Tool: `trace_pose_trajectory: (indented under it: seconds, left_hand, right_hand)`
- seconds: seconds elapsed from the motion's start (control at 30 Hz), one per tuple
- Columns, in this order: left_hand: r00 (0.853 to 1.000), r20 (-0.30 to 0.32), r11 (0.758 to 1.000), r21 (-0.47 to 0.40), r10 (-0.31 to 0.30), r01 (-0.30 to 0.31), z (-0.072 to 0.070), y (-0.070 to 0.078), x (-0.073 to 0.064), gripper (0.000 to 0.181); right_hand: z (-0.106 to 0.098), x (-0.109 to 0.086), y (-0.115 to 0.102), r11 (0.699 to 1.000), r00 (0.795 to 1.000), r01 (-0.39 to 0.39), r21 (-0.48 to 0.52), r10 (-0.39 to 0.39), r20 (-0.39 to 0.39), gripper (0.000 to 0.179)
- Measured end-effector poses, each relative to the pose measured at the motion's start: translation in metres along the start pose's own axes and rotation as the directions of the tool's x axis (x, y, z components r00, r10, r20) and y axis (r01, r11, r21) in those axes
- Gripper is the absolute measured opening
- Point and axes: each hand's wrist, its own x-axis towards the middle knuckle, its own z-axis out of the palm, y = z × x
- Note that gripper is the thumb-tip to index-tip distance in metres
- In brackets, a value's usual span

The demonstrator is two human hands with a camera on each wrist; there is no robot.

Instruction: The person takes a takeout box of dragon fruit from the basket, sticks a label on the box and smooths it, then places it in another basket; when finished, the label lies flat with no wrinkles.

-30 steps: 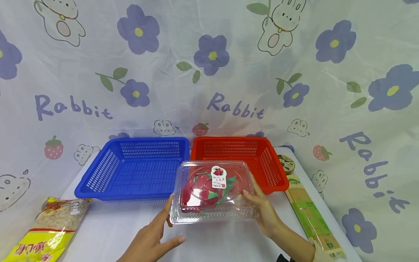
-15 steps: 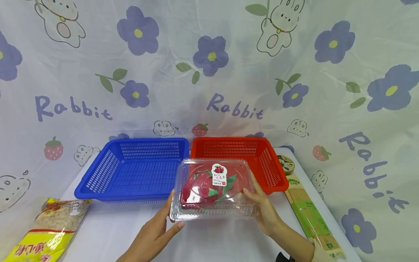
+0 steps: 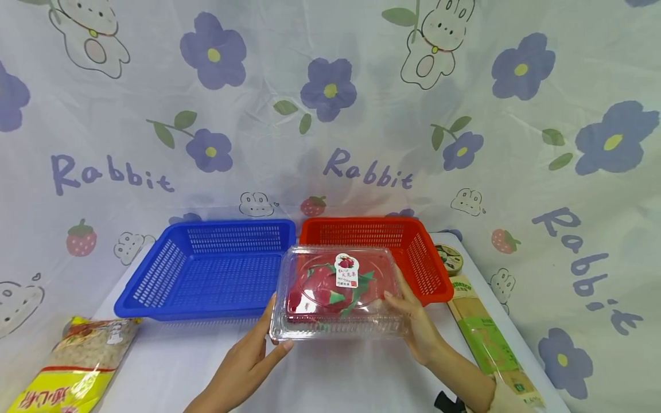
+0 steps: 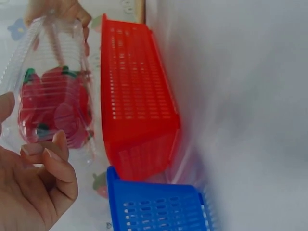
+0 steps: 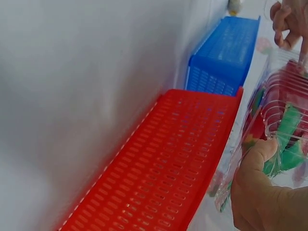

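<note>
Both hands hold a clear plastic clamshell box (image 3: 356, 330) with red dragon fruit (image 3: 322, 289) inside and a white label (image 3: 346, 271) on its lid. It is tilted, lid facing the head camera, and overlaps the red basket's front. At the box's left end is my left hand (image 3: 245, 358), its thumb by the front corner; the left wrist view shows curled fingers (image 4: 60, 161) at the box. My right hand (image 3: 420, 330) grips the right end, thumb over the lid's edge. In the right wrist view that thumb (image 5: 262, 151) presses the clear plastic.
A blue basket (image 3: 206, 312) and a red basket (image 3: 439, 289) stand side by side at the back. Left front lies a yellow bag of pasta (image 3: 77, 367). Along the right edge are a long green-and-tan packet (image 3: 488, 332) and a round tin (image 3: 448, 259).
The box has risen slightly in the head view. My left thumb has moved up from below the box to its front corner. The right hand keeps its grip.
</note>
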Motion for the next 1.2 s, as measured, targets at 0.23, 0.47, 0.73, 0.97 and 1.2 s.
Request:
trace_pose_trajectory:
  seconds: [0.23, 0.47, 0.73, 0.97, 1.2]
  left_hand:
    - [0.999, -0.013, 0.999, -0.036, 0.04, -0.041, 0.001, -0.001, 0.01, 0.085]
    - [0.999, -0.015, 0.997, -0.06, 0.051, -0.052, 0.001, -0.003, 0.016, 0.085]
    - [0.999, -0.008, 0.994, -0.091, 0.053, -0.053, 0.003, -0.005, 0.026, 0.084]
    - [0.998, 0.015, 0.991, -0.113, 0.069, -0.067, 0.005, -0.004, 0.033, 0.082]
    - [0.997, 0.011, 0.99, -0.115, 0.079, -0.077, 0.008, -0.005, 0.036, 0.084]
  right_hand:
    - [-0.003, 0.006, -0.005, 1.0, 1.0, 0.009, 0.009, -0.009, 0.013, 0.075]
    - [-0.004, 0.012, -0.007, 0.999, 0.999, 0.041, 0.02, -0.041, 0.021, 0.075]
    - [-0.008, 0.02, -0.007, 0.999, 1.0, 0.027, 0.04, -0.027, 0.003, 0.074]
    - [-0.011, 0.023, -0.007, 0.999, 0.999, 0.023, 0.024, -0.022, -0.028, 0.075]
    - [-0.013, 0.026, -0.008, 1.0, 0.999, 0.008, 0.027, -0.007, -0.037, 0.074]
